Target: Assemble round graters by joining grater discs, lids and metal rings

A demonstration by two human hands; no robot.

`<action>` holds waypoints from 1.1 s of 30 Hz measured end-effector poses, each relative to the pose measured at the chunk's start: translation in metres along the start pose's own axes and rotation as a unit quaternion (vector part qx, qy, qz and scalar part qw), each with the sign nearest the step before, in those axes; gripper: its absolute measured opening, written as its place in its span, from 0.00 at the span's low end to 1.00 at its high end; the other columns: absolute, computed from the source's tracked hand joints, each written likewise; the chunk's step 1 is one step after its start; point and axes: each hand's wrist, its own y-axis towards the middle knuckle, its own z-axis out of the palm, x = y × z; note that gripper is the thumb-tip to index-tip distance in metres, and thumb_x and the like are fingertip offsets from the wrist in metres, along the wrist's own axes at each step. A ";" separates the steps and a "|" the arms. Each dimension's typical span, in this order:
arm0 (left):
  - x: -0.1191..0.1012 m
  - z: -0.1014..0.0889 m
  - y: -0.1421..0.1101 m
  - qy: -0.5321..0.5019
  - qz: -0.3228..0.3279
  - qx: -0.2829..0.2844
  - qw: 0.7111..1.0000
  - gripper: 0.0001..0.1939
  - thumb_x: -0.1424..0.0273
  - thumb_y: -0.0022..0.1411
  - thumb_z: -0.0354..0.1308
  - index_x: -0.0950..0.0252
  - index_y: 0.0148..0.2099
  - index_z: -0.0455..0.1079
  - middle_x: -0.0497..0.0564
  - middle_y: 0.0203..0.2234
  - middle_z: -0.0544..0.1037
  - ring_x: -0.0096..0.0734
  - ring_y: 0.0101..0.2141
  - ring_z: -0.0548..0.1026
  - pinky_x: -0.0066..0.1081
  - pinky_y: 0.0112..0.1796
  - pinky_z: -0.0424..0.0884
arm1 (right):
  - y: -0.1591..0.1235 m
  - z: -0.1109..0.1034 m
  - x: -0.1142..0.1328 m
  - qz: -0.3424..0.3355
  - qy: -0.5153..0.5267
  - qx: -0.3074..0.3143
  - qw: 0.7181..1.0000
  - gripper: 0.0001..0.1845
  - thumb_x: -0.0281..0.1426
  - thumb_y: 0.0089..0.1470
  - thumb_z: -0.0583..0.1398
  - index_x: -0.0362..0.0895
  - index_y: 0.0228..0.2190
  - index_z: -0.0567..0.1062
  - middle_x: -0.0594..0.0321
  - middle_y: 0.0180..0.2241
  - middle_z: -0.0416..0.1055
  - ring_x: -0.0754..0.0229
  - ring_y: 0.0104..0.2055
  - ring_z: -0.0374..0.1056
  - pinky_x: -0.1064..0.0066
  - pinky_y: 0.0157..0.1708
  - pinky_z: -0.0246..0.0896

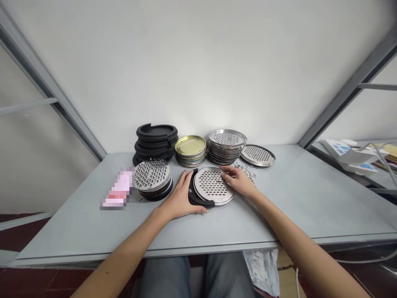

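From where I stand, a pale wall [198, 62] rises behind the grey table [310, 194]. Black rings [155, 145] make the bulkiest pile, at the back left; next come silver discs [226, 147], stacked back right of centre, and spiked grater discs [153, 178], piled nearer on the left. Front centre, a perforated disc [214, 184] lies flat between the person's hands, a black holder [201, 200] curving round its left side. The left hand [181, 196] cups that holder, thumb spread well away from the fingers. The right hand [238, 181] rests bent fingers on the disc's right edge; I can't tell whether they pinch it. Smaller, yellowish lids [190, 151] are stacked between the back piles. Tiniest are the metal loops [246, 170], scattered just beyond the right hand.
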 end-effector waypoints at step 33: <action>-0.004 0.003 0.006 0.012 0.007 0.046 0.999 0.60 0.47 0.42 0.66 0.62 0.69 0.39 0.61 0.66 0.45 0.52 0.65 0.46 0.48 0.62 0.50 | 0.003 0.030 0.000 -0.093 -0.054 0.026 0.994 0.23 0.43 0.60 0.49 0.42 0.48 0.70 0.51 0.50 0.70 0.51 0.53 0.65 0.55 0.56 0.56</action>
